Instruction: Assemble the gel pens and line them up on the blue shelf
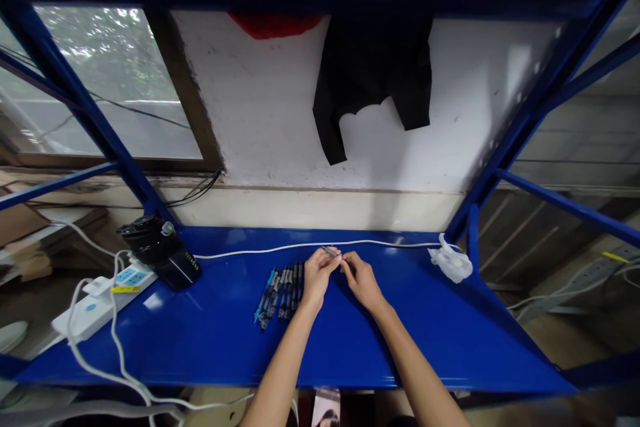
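My left hand [318, 275] is closed around a thin, dark pen [330, 251], which pokes out above the fingers. Close beside it, my right hand [362, 283] has its thumb and forefinger pinched together near the pen's end. Whatever sits in that pinch is too small to make out. To the left of my left hand, several pens [283, 290] lie side by side on the blue table [210, 340]. Most of them are black or dark, and the leftmost one is light blue.
At the left, a black bottle [165, 257] stands by a white power strip [107, 303] with white cables. A white cord [280, 250] runs along the back edge to a crumpled plastic bag [453, 262]. Blue frame posts flank both sides. Below the front edge shows a phone [326, 407].
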Motion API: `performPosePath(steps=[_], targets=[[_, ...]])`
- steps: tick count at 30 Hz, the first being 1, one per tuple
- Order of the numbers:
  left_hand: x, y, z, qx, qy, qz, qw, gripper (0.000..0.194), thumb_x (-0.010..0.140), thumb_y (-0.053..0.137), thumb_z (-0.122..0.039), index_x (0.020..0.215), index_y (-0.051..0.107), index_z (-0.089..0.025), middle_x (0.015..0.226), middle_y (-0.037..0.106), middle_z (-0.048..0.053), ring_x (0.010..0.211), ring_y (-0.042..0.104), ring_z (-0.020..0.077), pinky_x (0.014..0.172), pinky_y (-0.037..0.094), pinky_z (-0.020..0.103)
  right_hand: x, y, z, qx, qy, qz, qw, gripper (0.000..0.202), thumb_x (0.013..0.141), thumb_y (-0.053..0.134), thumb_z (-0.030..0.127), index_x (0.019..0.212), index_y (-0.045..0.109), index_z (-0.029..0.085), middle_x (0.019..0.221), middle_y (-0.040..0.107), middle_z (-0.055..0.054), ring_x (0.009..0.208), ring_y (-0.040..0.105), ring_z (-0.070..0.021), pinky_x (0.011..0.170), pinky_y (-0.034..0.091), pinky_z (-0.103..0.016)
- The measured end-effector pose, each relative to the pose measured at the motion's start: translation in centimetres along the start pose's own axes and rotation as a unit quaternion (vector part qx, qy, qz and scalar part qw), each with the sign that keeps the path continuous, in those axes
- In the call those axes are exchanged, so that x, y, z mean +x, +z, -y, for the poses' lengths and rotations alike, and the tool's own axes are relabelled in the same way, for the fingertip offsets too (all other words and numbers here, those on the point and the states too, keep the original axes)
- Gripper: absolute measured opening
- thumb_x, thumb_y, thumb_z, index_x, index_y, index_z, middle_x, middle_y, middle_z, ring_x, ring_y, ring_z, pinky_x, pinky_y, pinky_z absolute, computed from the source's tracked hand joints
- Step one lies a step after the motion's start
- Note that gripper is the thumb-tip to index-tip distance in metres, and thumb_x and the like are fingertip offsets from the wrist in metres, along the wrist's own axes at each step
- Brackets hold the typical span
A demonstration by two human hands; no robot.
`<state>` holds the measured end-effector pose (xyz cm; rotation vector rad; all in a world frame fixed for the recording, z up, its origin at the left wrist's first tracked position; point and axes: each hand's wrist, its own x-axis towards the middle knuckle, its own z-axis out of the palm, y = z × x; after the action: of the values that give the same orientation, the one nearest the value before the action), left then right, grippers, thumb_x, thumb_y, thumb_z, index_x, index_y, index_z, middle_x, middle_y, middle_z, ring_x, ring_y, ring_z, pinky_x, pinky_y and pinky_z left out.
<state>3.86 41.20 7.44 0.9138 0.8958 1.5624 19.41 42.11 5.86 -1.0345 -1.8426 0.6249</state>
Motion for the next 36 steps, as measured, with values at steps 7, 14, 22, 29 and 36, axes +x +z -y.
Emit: performPosePath(steps=[7, 14, 22, 29, 36], targets=[[0.1, -0.2, 0.1, -0.004, 0.038, -0.034, 0.999, 0.044, 0.076, 0.098, -0.043, 0.106, 0.077, -0.017, 0.104, 0.084, 0.012, 0.099, 0.081, 0.0275, 0.098, 0.061, 0.042, -0.1, 0.4, -0.2, 0.034, 0.016, -0.006, 0.999, 0.026, 0.108, 0.06, 0.05, 0.118, 0.049, 0.028, 0.086, 0.072, 0.0, 0.073, 0.07, -0.0227, 0.072, 0.053, -0.034], [0.8, -0.9, -0.1, -0.06, 0.073, -0.153, 0.984, 0.055, 0.075, 0.099, -0.043, 0.117, 0.076, -0.016, 0.103, 0.082, 0.009, 0.096, 0.08, 0.0231, 0.1, 0.062, 0.041, -0.1, 0.4, -0.3, 0.022, 0.009, -0.023, 0.999, 0.02, 0.109, 0.056, 0.046, 0.111, 0.05, 0.027, 0.091, 0.069, -0.002, 0.075, 0.068, -0.0216, 0.074, 0.053, -0.034], [0.6, -0.6, -0.1, -0.052, 0.064, -0.124, 0.989, 0.053, 0.075, 0.099, -0.043, 0.115, 0.076, -0.016, 0.098, 0.081, 0.007, 0.095, 0.08, 0.0229, 0.096, 0.062, 0.039, -0.1, 0.3, -0.1, 0.013, 0.015, -0.023, 1.0, 0.02, 0.11, 0.054, 0.046, 0.107, 0.05, 0.027, 0.083, 0.066, 0.001, 0.071, 0.064, -0.0205, 0.069, 0.049, -0.032], [0.2, -0.2, 0.0, 0.021, 0.038, -0.046, 0.998, 0.045, 0.077, 0.097, -0.043, 0.109, 0.078, -0.017, 0.099, 0.084, 0.01, 0.098, 0.08, 0.0263, 0.095, 0.06, 0.038, 0.0, 0.1, 0.1, 0.019, 0.008, -0.012, 1.0, 0.023, 0.11, 0.055, 0.048, 0.103, 0.053, 0.026, 0.079, 0.062, 0.002, 0.068, 0.06, -0.0198, 0.068, 0.048, -0.031], [0.0, 0.1, 0.4, 0.041, 0.026, -0.011, 0.999, 0.04, 0.078, 0.095, -0.047, 0.101, 0.08, -0.018, 0.093, 0.083, 0.008, 0.09, 0.079, 0.0244, 0.09, 0.058, 0.034, 0.0, -0.2, 0.8, 0.018, -0.008, 0.014, 1.0, 0.024, 0.114, 0.05, 0.048, 0.115, 0.058, 0.026, 0.093, 0.069, -0.003, 0.079, 0.064, -0.0213, 0.076, 0.05, -0.033]])
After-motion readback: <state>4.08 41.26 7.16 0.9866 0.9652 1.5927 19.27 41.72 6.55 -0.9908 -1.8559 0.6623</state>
